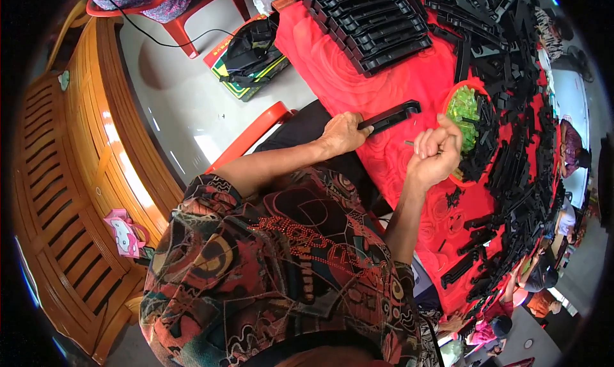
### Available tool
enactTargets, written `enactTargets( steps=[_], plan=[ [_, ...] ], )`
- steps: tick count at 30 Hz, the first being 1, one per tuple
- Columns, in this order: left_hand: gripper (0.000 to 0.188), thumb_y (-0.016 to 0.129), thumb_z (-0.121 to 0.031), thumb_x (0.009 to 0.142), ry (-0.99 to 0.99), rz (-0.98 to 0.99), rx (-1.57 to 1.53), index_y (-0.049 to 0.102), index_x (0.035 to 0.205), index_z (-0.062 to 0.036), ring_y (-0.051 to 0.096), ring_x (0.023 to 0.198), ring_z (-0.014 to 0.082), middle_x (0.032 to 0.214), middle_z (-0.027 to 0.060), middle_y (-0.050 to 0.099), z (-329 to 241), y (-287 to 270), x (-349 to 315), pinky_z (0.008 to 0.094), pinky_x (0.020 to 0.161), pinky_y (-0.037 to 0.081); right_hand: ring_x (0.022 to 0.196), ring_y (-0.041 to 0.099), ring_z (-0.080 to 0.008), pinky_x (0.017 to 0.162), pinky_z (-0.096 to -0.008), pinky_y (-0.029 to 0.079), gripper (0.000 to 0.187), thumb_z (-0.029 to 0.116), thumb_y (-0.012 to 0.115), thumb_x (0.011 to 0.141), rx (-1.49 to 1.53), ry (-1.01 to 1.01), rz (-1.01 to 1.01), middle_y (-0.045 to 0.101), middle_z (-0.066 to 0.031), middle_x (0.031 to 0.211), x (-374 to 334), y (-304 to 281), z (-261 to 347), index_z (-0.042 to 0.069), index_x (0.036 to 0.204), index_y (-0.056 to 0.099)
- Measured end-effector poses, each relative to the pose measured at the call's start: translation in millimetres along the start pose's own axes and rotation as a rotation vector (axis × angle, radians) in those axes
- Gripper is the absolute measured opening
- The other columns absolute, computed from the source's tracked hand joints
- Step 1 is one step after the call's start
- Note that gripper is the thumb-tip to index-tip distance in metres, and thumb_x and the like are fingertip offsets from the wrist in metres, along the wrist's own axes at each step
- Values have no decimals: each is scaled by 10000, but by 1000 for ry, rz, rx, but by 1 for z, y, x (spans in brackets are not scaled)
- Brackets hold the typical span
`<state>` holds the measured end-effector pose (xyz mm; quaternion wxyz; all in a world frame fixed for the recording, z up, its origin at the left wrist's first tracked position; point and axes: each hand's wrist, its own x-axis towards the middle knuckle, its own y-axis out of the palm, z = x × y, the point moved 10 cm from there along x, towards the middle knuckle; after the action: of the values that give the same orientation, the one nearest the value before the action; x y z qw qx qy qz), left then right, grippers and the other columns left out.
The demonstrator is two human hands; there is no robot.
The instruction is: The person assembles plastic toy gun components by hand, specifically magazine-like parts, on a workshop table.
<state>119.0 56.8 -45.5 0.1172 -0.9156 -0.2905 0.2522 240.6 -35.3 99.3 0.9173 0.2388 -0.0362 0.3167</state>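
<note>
My left hand is closed round one end of a long, narrow black plastic part, which points away to the right over the red tablecloth. Just to the right of that part, my right hand is raised with its fingers curled in. A small tip shows at its fingers, too small to name. Close beyond the right hand stands an orange-red basin holding translucent green pieces and small black pieces; the hand hides part of its near rim.
Stacked black parts lie at the far side of the red tablecloth. Many loose black parts cover its right side. A red chair, a black bag on a box and a wooden bench are at the left. Other people sit farther right.
</note>
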Motion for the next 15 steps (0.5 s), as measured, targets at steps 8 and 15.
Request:
enactTargets(
  steps=[8, 15],
  plan=[
    [342, 588, -311, 803, -66, 50, 37, 615, 722, 20, 617, 603, 302, 588, 179, 592, -1, 2, 4, 392, 609, 486, 394, 225, -53, 351, -201, 218, 236, 87, 350, 822, 66, 31, 47, 266, 27, 519, 1, 13, -39, -63, 956, 475],
    [399, 566, -338, 837, -154, 154, -80, 582, 642, 9, 543, 401, 167, 497, 87, 569, 2, 9, 8, 305, 430, 466, 375, 195, -53, 343, -201, 192, 211, 70, 360, 816, 21, 95, 58, 234, 31, 490, 0, 19, -59, -66, 916, 485]
  ],
)
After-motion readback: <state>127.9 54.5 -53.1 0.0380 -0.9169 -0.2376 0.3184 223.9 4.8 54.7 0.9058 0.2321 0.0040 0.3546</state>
